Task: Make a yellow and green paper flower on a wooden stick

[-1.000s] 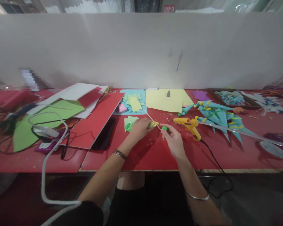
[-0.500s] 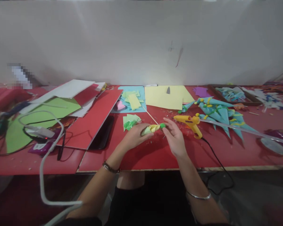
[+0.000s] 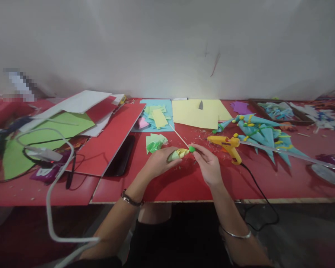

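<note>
My left hand (image 3: 163,162) is wrapped round a small rolled piece of pale green and yellow paper (image 3: 178,153). At the right end of that roll, the fingertips of my right hand (image 3: 208,162) pinch a bright green ball (image 3: 191,149). Ball and roll look to be touching. A thin wooden stick (image 3: 179,136) lies on the red table just behind them. Beyond my left hand is a crumpled green piece (image 3: 155,146) on pale green paper. To the right of my right hand rests a yellow glue gun (image 3: 226,144), its nozzle pointing left.
Blue paper cones (image 3: 261,136) with green and yellow trim lie at the right, before a tray (image 3: 301,121) of strips. Yellow sheets (image 3: 197,113) and cut paper pieces (image 3: 159,117) lie behind. Red board (image 3: 108,141), a power strip (image 3: 46,173) and white cable (image 3: 48,208) are left.
My right hand's fingers have closed in on the green ball; the index finger was raised away before. My left hand still holds the roll. The whole view has shifted slightly.
</note>
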`<state>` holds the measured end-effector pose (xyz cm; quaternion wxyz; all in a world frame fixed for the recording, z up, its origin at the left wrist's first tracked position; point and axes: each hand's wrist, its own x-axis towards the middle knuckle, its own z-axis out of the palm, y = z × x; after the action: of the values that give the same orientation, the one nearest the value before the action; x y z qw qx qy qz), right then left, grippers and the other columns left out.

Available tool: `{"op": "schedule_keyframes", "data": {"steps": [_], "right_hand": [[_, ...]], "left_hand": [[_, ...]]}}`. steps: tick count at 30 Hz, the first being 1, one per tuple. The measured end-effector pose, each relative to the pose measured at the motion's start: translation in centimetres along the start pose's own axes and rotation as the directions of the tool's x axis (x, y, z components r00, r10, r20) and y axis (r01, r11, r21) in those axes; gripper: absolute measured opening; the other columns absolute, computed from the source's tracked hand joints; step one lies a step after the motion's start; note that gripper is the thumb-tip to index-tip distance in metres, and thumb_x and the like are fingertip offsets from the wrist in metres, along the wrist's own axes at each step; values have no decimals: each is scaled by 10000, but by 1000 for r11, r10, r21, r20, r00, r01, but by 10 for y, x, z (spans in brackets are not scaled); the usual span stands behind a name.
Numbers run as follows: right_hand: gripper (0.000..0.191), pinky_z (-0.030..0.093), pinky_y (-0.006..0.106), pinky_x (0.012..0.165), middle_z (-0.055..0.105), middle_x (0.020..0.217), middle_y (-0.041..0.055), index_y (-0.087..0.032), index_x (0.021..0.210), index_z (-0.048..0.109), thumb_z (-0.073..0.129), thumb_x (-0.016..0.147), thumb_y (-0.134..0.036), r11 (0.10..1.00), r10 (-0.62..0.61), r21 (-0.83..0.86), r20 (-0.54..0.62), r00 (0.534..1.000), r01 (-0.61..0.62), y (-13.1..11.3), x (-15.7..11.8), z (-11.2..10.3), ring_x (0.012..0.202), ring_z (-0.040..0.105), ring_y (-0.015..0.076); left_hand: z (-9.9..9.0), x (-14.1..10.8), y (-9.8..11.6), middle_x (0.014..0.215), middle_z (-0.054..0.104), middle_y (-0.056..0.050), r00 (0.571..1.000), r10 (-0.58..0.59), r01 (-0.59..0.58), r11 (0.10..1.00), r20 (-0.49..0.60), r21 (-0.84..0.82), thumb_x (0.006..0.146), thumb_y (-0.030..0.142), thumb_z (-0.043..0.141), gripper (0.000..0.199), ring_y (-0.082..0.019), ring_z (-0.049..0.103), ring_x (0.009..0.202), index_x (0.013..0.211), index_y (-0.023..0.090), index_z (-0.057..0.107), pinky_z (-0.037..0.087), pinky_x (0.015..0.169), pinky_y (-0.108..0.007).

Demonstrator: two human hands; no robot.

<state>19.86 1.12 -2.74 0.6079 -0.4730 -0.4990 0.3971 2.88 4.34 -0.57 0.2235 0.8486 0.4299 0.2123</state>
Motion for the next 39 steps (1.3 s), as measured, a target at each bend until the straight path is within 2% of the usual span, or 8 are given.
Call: {"op": "schedule_keyframes", "data": {"steps": [4, 21, 39], "right_hand": [[296, 459, 369, 893, 642, 1038, 51, -204, 1028, 605, 573, 743, -277, 1000, 0, 15, -7, 1000, 0, -1, -1, 1, 984, 584, 185], [297, 449, 362, 915, 642, 1050, 45, -196, 1019, 629, 570, 744, -290, 998, 41, -57, 30, 999, -39, -1, -2, 0, 989, 587, 199], [302, 430, 384, 932, 634, 1064, 54, -203, 1024, 628, 563, 748, -306, 997, 59, -51, 60, 996, -56, 2, -3, 1, 1012, 574, 207]], "left_hand": [[0, -1, 1, 944, 639, -61, 1000, -20, 20, 1000, 2, 13, 793, 439, 440, 348, -209, 577, 800, 1032, 206, 536, 415, 647, -298], [0, 0, 0, 938, 636, -48, 1000, 2, -2, 999, -2, 37, 800, 420, 446, 330, -182, 571, 792, 1013, 185, 539, 414, 656, -278], [1, 0, -1, 910, 646, -38, 1000, 7, -6, 999, -13, 34, 802, 414, 446, 320, -178, 579, 769, 1013, 193, 540, 420, 634, -270]]}}
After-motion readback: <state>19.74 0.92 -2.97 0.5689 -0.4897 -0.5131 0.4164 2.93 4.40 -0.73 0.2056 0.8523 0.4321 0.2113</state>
